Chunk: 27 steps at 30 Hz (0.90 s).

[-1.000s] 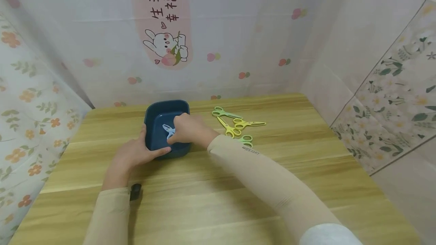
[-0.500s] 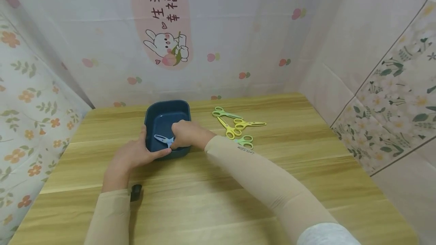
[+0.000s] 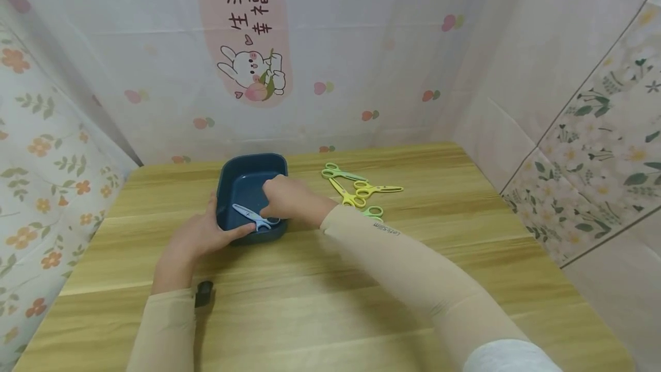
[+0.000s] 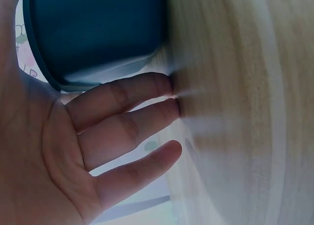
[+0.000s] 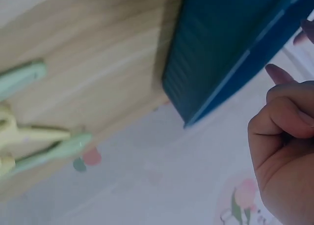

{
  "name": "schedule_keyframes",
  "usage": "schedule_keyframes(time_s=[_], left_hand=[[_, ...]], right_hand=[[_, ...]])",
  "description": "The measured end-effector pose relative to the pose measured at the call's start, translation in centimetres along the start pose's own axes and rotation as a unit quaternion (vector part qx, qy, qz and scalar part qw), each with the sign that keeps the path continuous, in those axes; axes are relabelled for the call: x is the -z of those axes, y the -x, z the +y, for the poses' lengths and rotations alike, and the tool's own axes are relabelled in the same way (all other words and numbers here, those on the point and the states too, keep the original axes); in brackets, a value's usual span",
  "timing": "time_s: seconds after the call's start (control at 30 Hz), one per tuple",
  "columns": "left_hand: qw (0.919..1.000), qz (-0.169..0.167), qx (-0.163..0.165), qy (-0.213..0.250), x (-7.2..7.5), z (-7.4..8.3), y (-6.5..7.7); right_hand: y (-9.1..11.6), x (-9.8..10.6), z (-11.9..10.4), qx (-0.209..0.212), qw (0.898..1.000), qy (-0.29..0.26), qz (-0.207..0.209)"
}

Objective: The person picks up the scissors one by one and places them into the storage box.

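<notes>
Blue scissors (image 3: 249, 213) lie in the dark blue bin (image 3: 225, 177), blades toward its left wall and handles toward its near right corner. Above the handles is my right hand (image 3: 291, 198), close by with nothing visible in its grasp; the right wrist view shows its outer fingers bent toward the palm. My left hand (image 3: 203, 233) rests against the bin's near left corner. Its thumb lies across the near rim, overlapping part of the scissors. In the left wrist view several fairly straight fingers (image 4: 130, 129) stand beside the bin's outer wall, tips at the tabletop.
Right of the bin lie several more scissors: a green pair (image 3: 343, 173) at the back, overlapping yellow pairs (image 3: 379, 189) and another green pair (image 3: 374, 212) partly behind the right sleeve. A printed curtain (image 3: 351, 62) hangs behind the wooden table (image 3: 310, 303).
The blue scissors turned and came down inside the bin toward its near side, and my right hand let go of them. My left hand stayed at the bin's corner.
</notes>
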<state>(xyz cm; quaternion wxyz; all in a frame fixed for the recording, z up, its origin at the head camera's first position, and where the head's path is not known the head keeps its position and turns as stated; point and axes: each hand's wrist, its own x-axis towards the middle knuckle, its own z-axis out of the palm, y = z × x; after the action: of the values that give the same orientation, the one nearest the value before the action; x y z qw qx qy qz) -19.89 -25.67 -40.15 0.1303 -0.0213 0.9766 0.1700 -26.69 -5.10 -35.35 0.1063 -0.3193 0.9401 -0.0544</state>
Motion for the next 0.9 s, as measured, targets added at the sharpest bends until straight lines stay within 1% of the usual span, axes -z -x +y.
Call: schedule_keyframes(time_s=[0.07,0.13,0.23,0.4,0.5,0.6,0.67,0.73,0.8,0.9], left_hand=[[1.0,0.004,0.001,-0.001,0.0,0.0,0.1],[1.0,0.006,0.002,-0.004,0.0,0.0,0.1],[0.9999,0.006,0.004,-0.011,0.0,0.0,0.0],[0.9997,0.007,0.006,-0.02,-0.1,0.0,0.0],[0.9996,0.009,0.004,-0.025,-0.1,0.1,-0.1],[0.9996,0.004,0.001,-0.028,-0.1,0.3,-0.2],[0.9996,0.0,0.0,-0.028,0.0,0.3,-0.2],[0.9996,-0.002,-0.001,-0.027,0.1,0.4,-0.2],[0.9996,-0.002,0.001,-0.027,0.1,0.4,-0.2],[0.9996,-0.002,-0.001,-0.029,0.2,0.4,-0.2]], right_hand=[[0.5,0.5,0.5,0.005,1.0,0.004,0.006],[1.1,1.1,1.1,0.0,1.0,0.007,0.011],[2.3,1.9,2.6,-0.018,1.0,0.002,0.015],[4.6,2.6,5.9,-0.051,0.998,-0.028,0.016],[6.0,2.6,8.1,-0.062,0.997,-0.049,0.015],[7.3,2.1,10.2,-0.073,0.995,-0.062,0.009],[8.2,1.4,11.6,-0.08,0.995,-0.058,0.007],[8.9,0.6,13.0,-0.084,0.994,-0.066,-0.004],[9.6,-0.2,14.5,-0.075,0.995,-0.069,-0.004],[10.7,-1.4,16.9,-0.058,0.993,-0.096,-0.016]])
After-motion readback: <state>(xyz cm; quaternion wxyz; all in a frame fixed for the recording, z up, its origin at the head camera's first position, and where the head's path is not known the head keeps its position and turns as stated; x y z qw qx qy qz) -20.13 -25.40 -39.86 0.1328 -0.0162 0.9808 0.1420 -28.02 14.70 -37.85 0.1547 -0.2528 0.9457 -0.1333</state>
